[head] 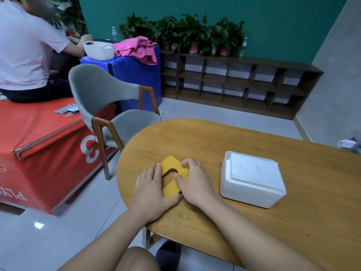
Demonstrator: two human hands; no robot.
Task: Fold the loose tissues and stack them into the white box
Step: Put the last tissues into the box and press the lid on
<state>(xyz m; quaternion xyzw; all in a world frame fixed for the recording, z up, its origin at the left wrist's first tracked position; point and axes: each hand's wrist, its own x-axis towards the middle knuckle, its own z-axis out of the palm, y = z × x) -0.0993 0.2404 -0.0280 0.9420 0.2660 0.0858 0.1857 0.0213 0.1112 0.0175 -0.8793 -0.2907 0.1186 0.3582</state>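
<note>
A green wall [195, 8] backs the room, with a row of potted plants [183, 34] on top of a low dark wooden shelf unit [234, 81], and pale floor tiles [58, 231] below. A grey chair [109, 106] with wooden legs stands just beyond the rounded end of a wooden table [254, 222]. To the left, another person in a pale shirt [23, 51] sits on a red padded block [39, 143]; beside them a blue block [132, 79] carries a white basket [98, 50] and a crumpled pink cloth [136, 48].

In the head view, both hands rest on the table near its rounded end, on a flat yellow lid [172, 177] with an oval slot cut through its middle. The left hand [152, 190] lies on the lid's left edge, fingers extended and pressing lightly, thumb at the near corner. The right hand [195, 180] covers the lid's right side, fingers curled over its far edge and thumb near the slot; neither hand is lifting it clear of the table. The white box [252, 194] stands open to the right, apart from the hands. A stack of folded white tissues [256, 171] fills it to the rim.
</note>
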